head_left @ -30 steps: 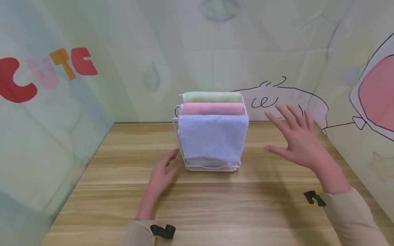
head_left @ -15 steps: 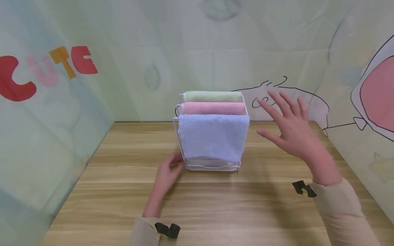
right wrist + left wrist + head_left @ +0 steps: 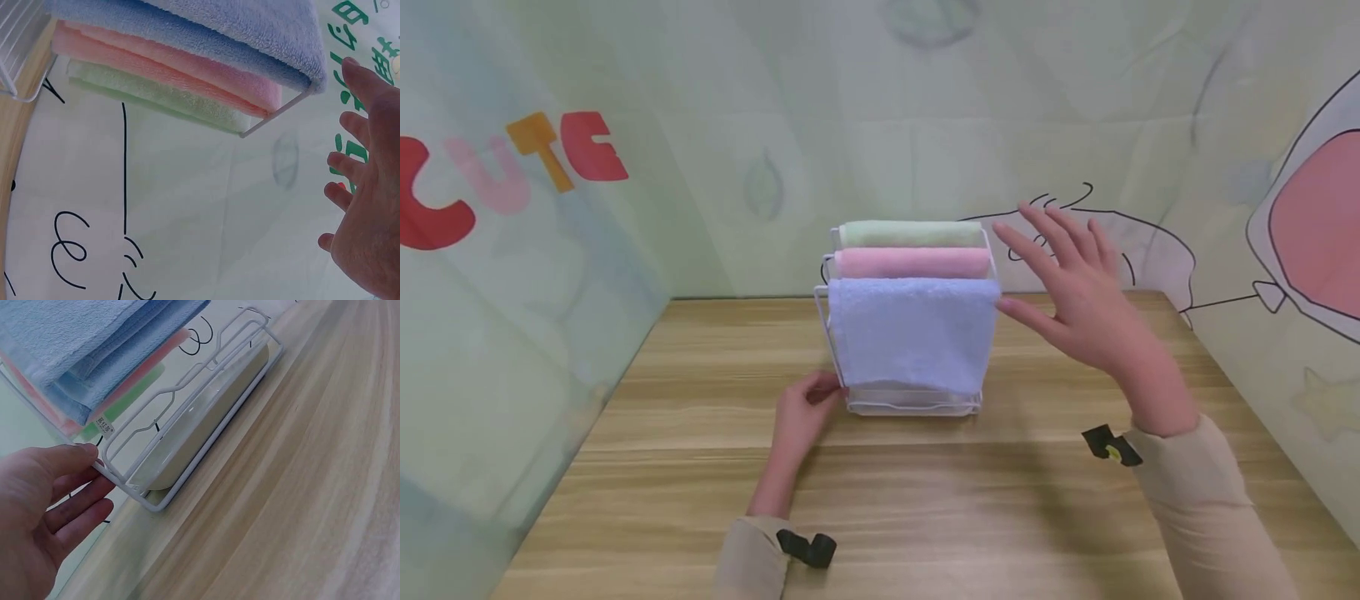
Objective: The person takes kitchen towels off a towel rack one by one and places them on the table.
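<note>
A white wire towel rack (image 3: 822, 321) stands on the wooden table with three towels draped over its bars. The blue towel (image 3: 913, 333) hangs in front, the pink towel (image 3: 917, 262) behind it, the pale green towel (image 3: 913, 232) at the back. Low on the rack's left side my left hand (image 3: 801, 417) pinches the wire frame; the left wrist view shows the thumb in front and fingers behind. My right hand (image 3: 1078, 304) is raised beside the rack's upper right corner, fingers spread, its thumb tip overlapping the blue towel's edge in the head view.
A shallow white tray (image 3: 187, 434) sits in the rack's wire base. The wooden table (image 3: 700, 467) meets a printed fabric backdrop (image 3: 737, 150) at the back and both sides.
My left hand has moved in to the rack's lower left and taken hold of its wire. The right hand has moved left and up toward the rack's top corner.
</note>
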`<state>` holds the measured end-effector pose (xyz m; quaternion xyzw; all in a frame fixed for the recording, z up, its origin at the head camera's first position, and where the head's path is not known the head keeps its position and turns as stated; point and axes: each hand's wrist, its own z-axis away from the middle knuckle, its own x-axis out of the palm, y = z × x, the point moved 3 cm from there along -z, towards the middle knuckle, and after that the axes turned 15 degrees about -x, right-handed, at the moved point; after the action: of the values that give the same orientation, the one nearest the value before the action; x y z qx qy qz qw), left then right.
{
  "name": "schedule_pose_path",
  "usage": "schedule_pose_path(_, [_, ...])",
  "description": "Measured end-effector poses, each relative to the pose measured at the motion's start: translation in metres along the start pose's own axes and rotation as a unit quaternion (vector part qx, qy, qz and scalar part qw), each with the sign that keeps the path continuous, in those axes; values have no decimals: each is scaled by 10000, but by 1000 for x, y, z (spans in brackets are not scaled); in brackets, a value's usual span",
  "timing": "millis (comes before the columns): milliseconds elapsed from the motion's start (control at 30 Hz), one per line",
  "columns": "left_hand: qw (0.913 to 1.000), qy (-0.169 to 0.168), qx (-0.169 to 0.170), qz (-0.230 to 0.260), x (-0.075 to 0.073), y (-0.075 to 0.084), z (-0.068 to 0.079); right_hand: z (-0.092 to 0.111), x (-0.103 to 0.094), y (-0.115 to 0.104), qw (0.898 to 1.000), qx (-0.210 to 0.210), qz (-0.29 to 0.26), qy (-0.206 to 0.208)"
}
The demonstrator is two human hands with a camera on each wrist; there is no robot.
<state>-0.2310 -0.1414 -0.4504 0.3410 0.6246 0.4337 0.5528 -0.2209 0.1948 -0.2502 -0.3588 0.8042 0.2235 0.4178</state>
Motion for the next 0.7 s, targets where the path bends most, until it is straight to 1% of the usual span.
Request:
schedule_pose_path(100, [10000, -5, 7, 62, 0, 0, -1, -7, 0, -4, 9999, -101, -89, 62])
schedule_pose_path(333, [9996, -29, -208, 164, 1, -4, -1, -21, 1, -15, 9988, -311, -334, 186])
schedule_pose_path(533, [9994, -93, -124, 304, 3, -6, -1, -30, 4, -22, 9977, -427, -501, 148])
schedule_pose_path(700, [9990, -81, -126, 410, 2, -7, -2, -38, 9, -26, 9965, -587, -564, 173])
